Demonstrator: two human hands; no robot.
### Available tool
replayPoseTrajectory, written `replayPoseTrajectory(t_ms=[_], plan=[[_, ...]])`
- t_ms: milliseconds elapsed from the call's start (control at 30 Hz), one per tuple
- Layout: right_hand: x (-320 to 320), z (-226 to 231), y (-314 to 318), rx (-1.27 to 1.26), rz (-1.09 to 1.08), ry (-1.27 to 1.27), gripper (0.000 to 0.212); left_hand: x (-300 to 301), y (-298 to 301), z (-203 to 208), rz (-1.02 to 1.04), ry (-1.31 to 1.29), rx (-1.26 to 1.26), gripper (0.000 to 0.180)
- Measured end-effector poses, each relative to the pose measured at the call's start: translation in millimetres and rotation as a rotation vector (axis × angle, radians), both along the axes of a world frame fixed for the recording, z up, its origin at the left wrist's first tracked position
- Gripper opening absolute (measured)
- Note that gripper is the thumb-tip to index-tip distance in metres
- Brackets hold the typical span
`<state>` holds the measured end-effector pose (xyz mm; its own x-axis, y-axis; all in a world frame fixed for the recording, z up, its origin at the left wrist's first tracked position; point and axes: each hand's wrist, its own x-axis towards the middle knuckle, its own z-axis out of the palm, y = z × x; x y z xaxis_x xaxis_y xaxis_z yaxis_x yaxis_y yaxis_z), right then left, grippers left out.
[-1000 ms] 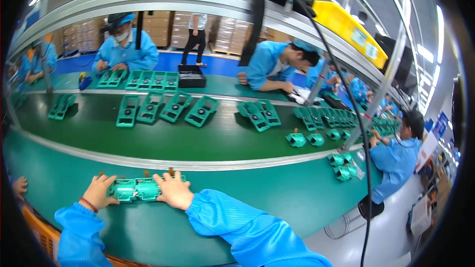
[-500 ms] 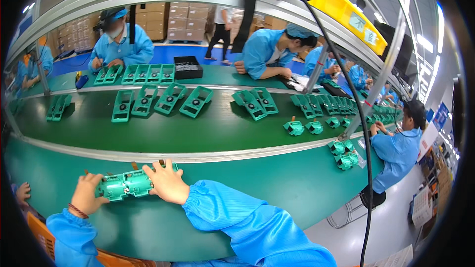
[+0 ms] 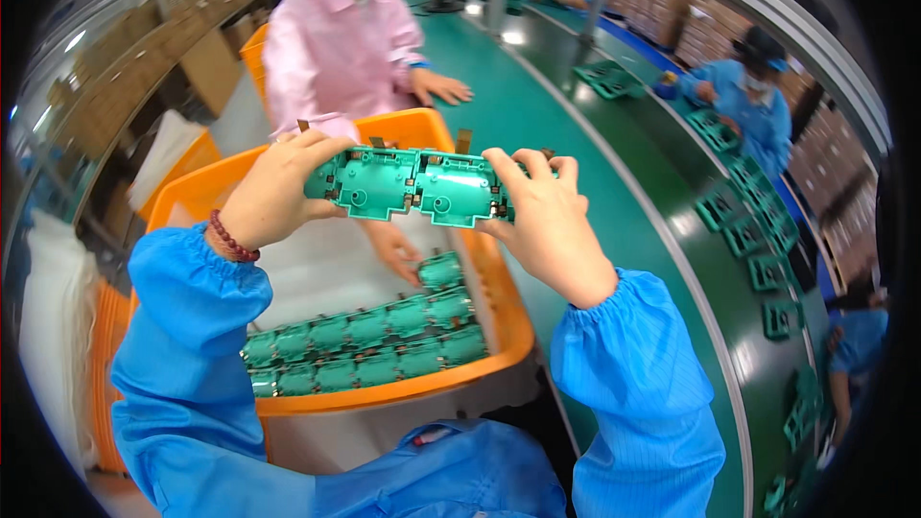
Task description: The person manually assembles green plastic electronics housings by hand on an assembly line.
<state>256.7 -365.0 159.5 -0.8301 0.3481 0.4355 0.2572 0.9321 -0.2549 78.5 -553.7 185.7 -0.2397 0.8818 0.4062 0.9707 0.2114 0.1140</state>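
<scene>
My left hand [image 3: 278, 187] and my right hand [image 3: 552, 221] grip opposite ends of a row of green plastic housings [image 3: 376, 182] lined up side by side. Short brown tabs stick up along its top edge, and my fingers cover both ends. The row is held level above an orange bin [image 3: 513, 350]. Inside that bin, on a white liner, lie two rows of similar green housings [image 3: 369, 328]. A single piece [image 3: 441, 270] sits beyond them, touched by the hand [image 3: 393, 251] of a person in pink.
The person in pink [image 3: 336, 43] stands across the bin, other hand [image 3: 441, 88] on the green table [image 3: 518, 101]. To the right runs a dark green conveyor [image 3: 662, 201] carrying more green parts. White sheets [image 3: 62, 326] are piled at the left; co-workers in blue sit beyond the conveyor.
The view has swung left from the table to the orange bin. Both hands have lifted the row of housings off the table and carried it over the bin.
</scene>
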Motion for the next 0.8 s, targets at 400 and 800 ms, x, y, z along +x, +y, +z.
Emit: replayPoseTrajectory(t_ms=[400,800], plan=[[-124.2,-109.2,-88.0,-0.158,0.253,-0.329,0.061,-70.1,-132.6,-122.2,0.345,-0.188,-0.203,0.061],[-149.4,-204.7,-97.6,-0.267,0.273,-0.524,0.067,-91.8,-144.1,-216.6,0.43,-0.256,-0.38,0.062]])
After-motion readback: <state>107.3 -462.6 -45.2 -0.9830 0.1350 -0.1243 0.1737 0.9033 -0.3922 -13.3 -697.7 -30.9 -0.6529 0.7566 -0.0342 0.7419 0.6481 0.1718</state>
